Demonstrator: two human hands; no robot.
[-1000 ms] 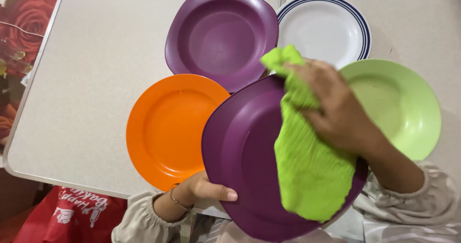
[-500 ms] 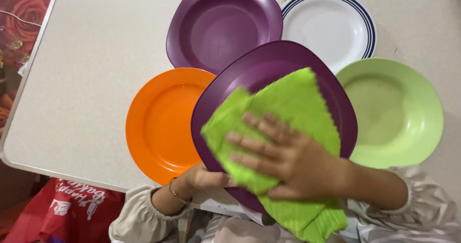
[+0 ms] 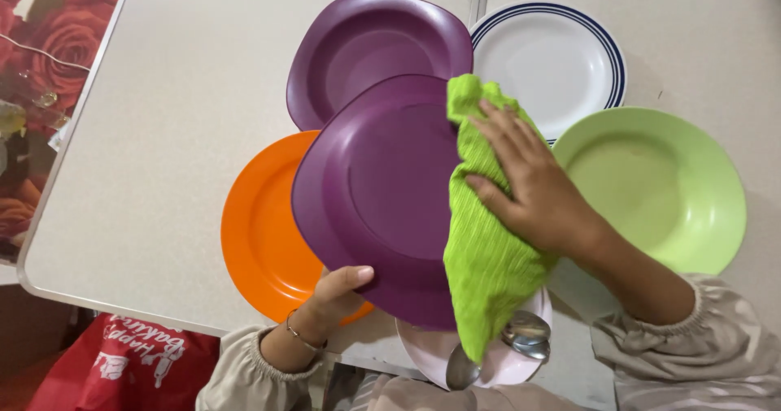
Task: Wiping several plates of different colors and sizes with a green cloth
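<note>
Above the near edge of the pale table (image 3: 163,134), the held purple plate (image 3: 374,191) was raised and tilted, its inner face turned up toward the camera. Its long axis ran from the upper right corner down to the lower left, and it overlapped the orange plate (image 3: 256,232) and the second purple plate (image 3: 366,45) lying flat behind it. The left hand (image 3: 338,289) gripped the plate's lower rim, thumb pressed on the upper face and the other fingers hidden beneath. The right hand (image 3: 529,191) lay spread on the green cloth (image 3: 484,240), pinning it against the plate's right edge; the cloth hung in a long bunched strip, running top to bottom, its tail dangling over a pink bowl (image 3: 496,362) with metal spoons (image 3: 525,334). A white plate with blue rings (image 3: 553,53) and a light green plate (image 3: 659,183) sat on the table to the right.

Half a second before, the cloth had been spread flat across the middle of the plate under the right hand; since then it had gathered at the right edge, and the plate had shifted left, baring most of its face.
</note>
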